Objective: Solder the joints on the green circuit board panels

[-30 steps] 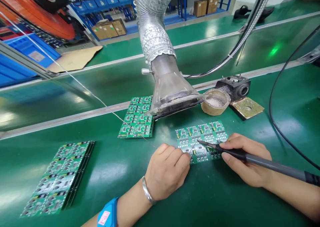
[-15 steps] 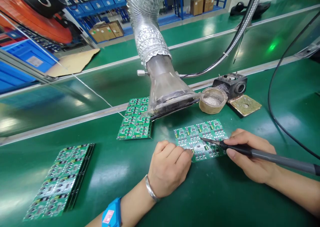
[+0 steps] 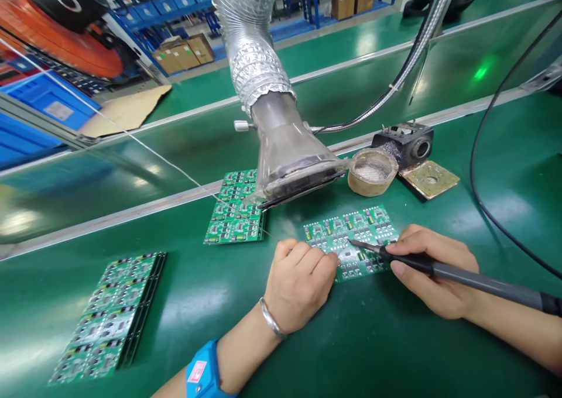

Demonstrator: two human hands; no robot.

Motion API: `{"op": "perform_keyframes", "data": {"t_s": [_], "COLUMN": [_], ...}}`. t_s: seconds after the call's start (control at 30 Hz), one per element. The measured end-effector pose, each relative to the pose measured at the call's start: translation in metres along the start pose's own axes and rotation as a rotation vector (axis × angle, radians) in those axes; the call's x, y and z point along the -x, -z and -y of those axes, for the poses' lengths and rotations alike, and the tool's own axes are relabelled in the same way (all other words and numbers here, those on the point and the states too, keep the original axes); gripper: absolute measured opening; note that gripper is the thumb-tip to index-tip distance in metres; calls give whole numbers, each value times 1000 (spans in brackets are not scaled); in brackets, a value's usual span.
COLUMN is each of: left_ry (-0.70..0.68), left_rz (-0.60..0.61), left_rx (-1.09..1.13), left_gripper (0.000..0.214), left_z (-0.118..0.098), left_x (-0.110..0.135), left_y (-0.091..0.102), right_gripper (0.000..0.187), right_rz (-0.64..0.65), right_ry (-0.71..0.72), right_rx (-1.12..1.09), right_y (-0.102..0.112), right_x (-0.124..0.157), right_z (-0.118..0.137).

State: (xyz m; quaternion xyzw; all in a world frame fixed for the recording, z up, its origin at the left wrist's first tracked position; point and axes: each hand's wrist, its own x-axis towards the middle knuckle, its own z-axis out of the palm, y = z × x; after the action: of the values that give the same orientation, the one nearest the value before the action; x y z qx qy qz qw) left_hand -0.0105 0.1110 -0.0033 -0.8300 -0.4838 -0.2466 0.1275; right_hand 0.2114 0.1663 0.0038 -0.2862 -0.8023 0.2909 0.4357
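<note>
Right hand (image 3: 439, 263) pinches slim grey-black soldering iron (image 3: 487, 280); left hand (image 3: 302, 285), thin silvery wire (image 3: 268, 233). Flat green circuit board (image 3: 357, 231): likely light, brittle; hold edges.

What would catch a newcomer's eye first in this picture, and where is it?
Probably the silver ribbed hose at the upper middle, which ends in a cloudy hood above the green bench. Next, at the right, the right hand holds a soldering iron, its tip at a green circuit board. A large orange round object at the upper left also stands out by its colour.
</note>
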Motion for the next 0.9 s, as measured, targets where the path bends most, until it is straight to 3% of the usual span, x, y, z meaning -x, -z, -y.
{"op": "perform_keyframes", "data": {"t_s": [0.23, 0.5, 0.67, 0.73, 0.8, 0.9], "left_ry": [11, 6, -131, -115, -30, 128], "left_rz": [-32, -105, -112, -154, -143, 33], "left_rx": [120, 376, 186, 85, 170, 464], "left_gripper": [6, 11, 11, 12, 10, 5], "left_z": [-2, -23, 3, 12, 8, -14], "left_x": [2, 7, 3, 2, 5, 14], "left_y": [5, 18, 35, 40, 40, 31], "right_gripper": [29, 14, 14, 12, 10, 10], "right_rz": [22, 201, 107, 44, -21, -102], "right_ry": [103, 179, 214, 188, 169, 133], "right_rx": [-10, 335, 397, 408, 408, 353], "right_y": [8, -10, -7, -3, 3, 14], "right_x": [5, 18, 17, 15, 11, 4], "right_z": [2, 1, -2, -5, -8, -13]}}
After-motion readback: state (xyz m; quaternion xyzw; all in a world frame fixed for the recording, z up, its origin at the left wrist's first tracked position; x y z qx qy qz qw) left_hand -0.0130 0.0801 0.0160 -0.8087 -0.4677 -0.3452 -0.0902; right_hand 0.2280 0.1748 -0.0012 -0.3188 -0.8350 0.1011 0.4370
